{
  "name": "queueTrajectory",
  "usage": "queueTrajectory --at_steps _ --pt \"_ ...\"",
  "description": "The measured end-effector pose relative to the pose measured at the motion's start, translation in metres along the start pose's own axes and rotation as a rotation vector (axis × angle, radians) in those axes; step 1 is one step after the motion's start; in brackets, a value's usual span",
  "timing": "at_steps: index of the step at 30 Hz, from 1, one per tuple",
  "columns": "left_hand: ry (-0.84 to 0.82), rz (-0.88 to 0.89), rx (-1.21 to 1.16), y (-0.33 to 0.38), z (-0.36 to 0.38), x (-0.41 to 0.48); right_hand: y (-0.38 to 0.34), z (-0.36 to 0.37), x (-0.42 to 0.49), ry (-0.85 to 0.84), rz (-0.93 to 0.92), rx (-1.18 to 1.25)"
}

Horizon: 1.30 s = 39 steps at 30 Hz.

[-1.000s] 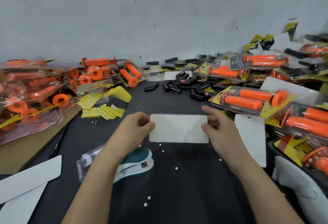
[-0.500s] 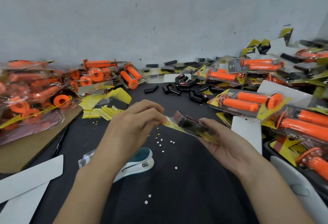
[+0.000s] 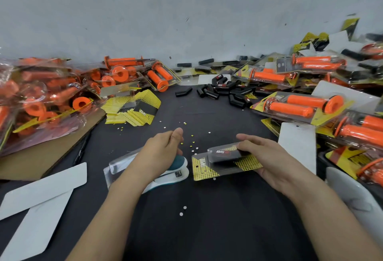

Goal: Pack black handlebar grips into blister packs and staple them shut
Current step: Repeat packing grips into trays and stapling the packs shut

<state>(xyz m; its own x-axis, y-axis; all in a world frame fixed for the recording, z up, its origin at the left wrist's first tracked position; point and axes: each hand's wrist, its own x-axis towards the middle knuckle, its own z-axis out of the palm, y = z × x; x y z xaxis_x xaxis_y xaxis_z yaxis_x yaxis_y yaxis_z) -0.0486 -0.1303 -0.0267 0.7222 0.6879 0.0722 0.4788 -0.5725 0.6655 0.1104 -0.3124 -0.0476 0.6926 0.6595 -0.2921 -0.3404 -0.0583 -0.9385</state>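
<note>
Closest in, the stapler (image 3: 172,174) sits on the black table (image 3: 207,229). Left hand (image 3: 160,153) hovers right over it, fingers curled, gripping nothing. Just right of the stapler, the right hand (image 3: 267,157) pinches a blister pack (image 3: 222,162) with a black grip (image 3: 224,154) inside. Farther back from the stapler lie loose black grips (image 3: 223,92).

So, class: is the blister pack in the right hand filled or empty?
Filled. A black grip shows through the blister pack held by the right hand.

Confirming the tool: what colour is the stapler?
Teal top, white base, seen in the head view: stapler.
</note>
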Motion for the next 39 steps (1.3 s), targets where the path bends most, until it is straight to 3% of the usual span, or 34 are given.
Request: queueTrajectory --at_steps 12,19,27,32,39 --pt "0.012 0.025 0.037 -0.006 0.003 0.004 0.012 0.028 0.003 -0.155 0.039 0.004" --pt "-0.003 -0.009 0.125 -0.005 0.009 0.005 0.018 0.032 0.000 -0.108 0.035 0.039" --pt "-0.006 -0.029 0.308 -0.008 0.019 0.008 0.024 0.036 -0.005 -0.087 0.006 -0.006" --pt "0.023 0.095 0.586 -0.007 0.025 0.004 0.027 0.035 -0.002 -0.089 -0.007 -0.047" --pt "-0.065 0.113 0.786 -0.008 0.033 0.007 0.034 0.035 0.002 -0.079 -0.007 -0.086"
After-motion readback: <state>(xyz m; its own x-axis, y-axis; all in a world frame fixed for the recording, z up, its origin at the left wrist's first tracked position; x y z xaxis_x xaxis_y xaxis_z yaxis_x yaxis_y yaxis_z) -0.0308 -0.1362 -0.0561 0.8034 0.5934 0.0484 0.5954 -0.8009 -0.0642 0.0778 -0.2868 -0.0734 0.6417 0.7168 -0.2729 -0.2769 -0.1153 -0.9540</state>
